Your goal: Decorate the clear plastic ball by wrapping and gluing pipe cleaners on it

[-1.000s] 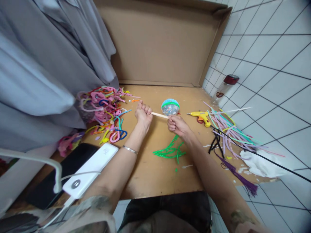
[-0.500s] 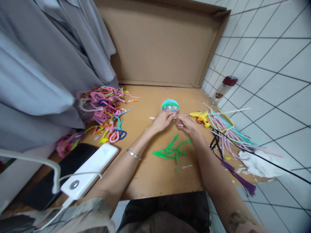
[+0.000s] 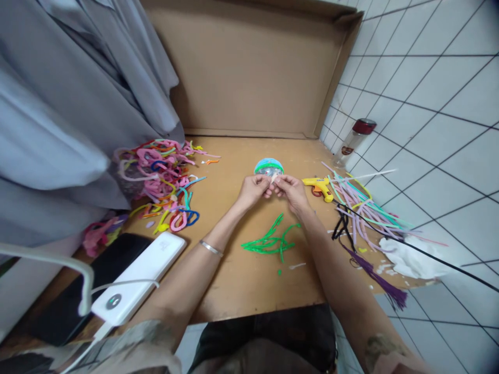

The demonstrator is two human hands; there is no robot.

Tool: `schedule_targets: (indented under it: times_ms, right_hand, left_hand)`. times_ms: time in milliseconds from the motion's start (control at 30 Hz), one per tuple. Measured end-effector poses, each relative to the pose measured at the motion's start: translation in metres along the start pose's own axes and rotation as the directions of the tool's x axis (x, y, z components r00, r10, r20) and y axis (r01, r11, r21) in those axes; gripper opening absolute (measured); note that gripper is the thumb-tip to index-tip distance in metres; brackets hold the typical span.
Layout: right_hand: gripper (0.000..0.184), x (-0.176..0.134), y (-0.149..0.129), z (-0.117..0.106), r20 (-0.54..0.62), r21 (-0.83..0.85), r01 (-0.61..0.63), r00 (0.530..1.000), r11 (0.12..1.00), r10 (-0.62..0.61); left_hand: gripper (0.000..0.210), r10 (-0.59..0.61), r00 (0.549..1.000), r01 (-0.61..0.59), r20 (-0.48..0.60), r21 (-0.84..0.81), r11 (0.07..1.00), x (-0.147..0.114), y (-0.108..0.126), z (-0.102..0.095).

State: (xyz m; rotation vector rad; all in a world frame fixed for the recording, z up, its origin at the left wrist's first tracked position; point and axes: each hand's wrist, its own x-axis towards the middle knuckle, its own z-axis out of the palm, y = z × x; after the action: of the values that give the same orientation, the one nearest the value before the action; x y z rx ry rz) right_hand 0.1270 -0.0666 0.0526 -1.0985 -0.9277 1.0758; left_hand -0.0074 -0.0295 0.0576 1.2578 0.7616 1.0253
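My left hand (image 3: 255, 190) and my right hand (image 3: 290, 191) meet near the middle of the table, fingers pinched. Between their fingertips shows a small pale piece (image 3: 274, 178), too small to name; both hands grip it. Right behind them sits a dome-shaped thing (image 3: 268, 165), light blue on top with a green band and a clear, glittery lower part. The hands cover its bottom. Nearer to me lie several green fuzzy pipe cleaners (image 3: 268, 244). A yellow glue gun (image 3: 320, 187) rests just right of my right hand.
Tangled coloured pipe cleaners (image 3: 161, 176) are heaped at left, above a white power bank (image 3: 140, 278). Straight lilac and teal pipe cleaners (image 3: 362, 208), a purple tassel (image 3: 380, 278) and white tissue (image 3: 413, 257) lie right. A red-lidded bottle (image 3: 354, 140) stands by the tiled wall.
My hands have turned and opened from tighter fists into fingertip pinches, and the pale piece now shows between them. A pale strip left of my left hand no longer shows.
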Motion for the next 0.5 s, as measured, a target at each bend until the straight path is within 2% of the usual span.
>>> schedule_targets:
  times_ms: [233,400,500]
  right_hand:
    - [0.017,-0.0032,-0.0032,0.0041,-0.044,-0.01,-0.017,0.999,1.0,0.017]
    - [0.019,-0.0063,-0.0067,0.0058,-0.011,0.003,-0.021,1.0,1.0,0.021]
    - [0.018,-0.0061,-0.0057,0.0063,-0.037,0.013,-0.019,0.999,1.0,0.02]
  left_hand:
    - [0.017,0.032,0.999,-0.033,0.034,0.043,0.999,0.0004,-0.0022,0.0014]
    - [0.014,0.027,0.999,-0.026,-0.018,0.06,0.998,-0.0008,-0.0002,0.0011]
    - [0.014,0.044,0.999,-0.043,-0.012,0.076,0.996,-0.001,-0.0006,0.0006]
